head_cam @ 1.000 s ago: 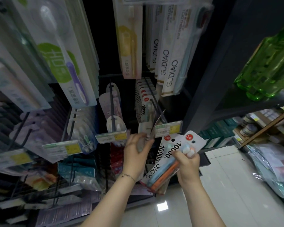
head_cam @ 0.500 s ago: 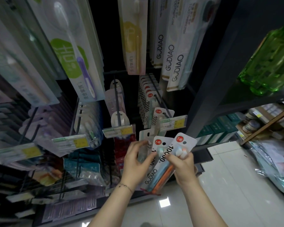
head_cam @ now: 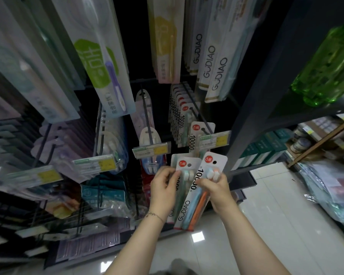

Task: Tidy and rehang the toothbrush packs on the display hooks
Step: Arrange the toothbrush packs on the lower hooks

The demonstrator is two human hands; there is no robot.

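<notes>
Green bottles (head_cam: 330, 62) (upper right), teal boxes (head_cam: 265, 145) below, white floor tiles (head_cam: 276, 211)

There are two hands (head_cam: 163, 188) (head_cam: 216, 190), two held toothbrush packs (head_cam: 186, 168) (head_cam: 202, 175), one hanging pack (head_cam: 197, 135), four yellow price tags (head_cam: 48, 175) (head_cam: 103, 164) (head_cam: 153, 150) (head_cam: 214, 139) and one bracelet (head_cam: 155, 215).

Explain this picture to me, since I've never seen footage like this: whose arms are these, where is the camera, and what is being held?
There is no machine here. These are a person's bare arms, filmed by one wide-angle camera worn on their head, looking down at a shop rack. The left hand pinches a pale green toothbrush pack. The right hand grips a blue and orange toothbrush pack beside it. Above them, a hanging pack sits on a display hook behind a yellow price tag. A tiled floor lies below.
</notes>
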